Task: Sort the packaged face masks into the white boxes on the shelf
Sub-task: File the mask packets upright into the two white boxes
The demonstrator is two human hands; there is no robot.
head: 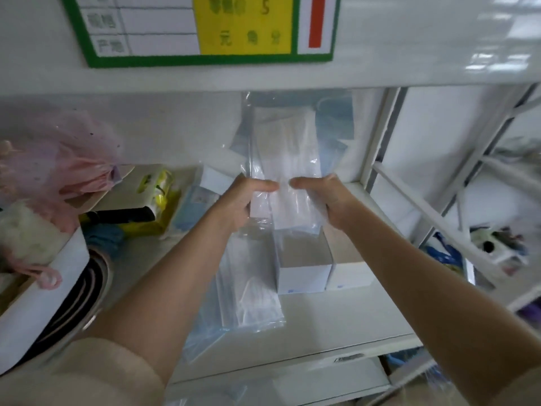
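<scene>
**Both hands hold a clear mask pack above the open white box**

Far left: white bin [44,291] with pink mesh bag [67,159] on top, contents unclear. Next to it a yellow packet [159,197], print too blurred to read.

Above, on the shelf edge: green-bordered price tag [205,27], yellow panel showing "5" and "元 角 分"; left cells read roughly "产地", the rest too blurred. Red stripe on its right end.

Centre-left, lying on the shelf [336,315]: flat pack of blue-white masks [251,300] in clear plastic, just beside the open box, partly under the left forearm.

Left hand [243,200] grips the left side of the held mask pack [288,171], fingers curled round the plastic, thumb on top. Right hand [325,197] grips the right side the same way; thumbs almost meet. The pack stands upright, its lower end over the open white box [304,273].

Second white box [349,273] touches the open one on its right. Small blue marks on both box fronts, unreadable.

More mask packs [333,118] lean at the shelf back. Right: white rack frame [433,212], blurred clutter beyond.
</scene>
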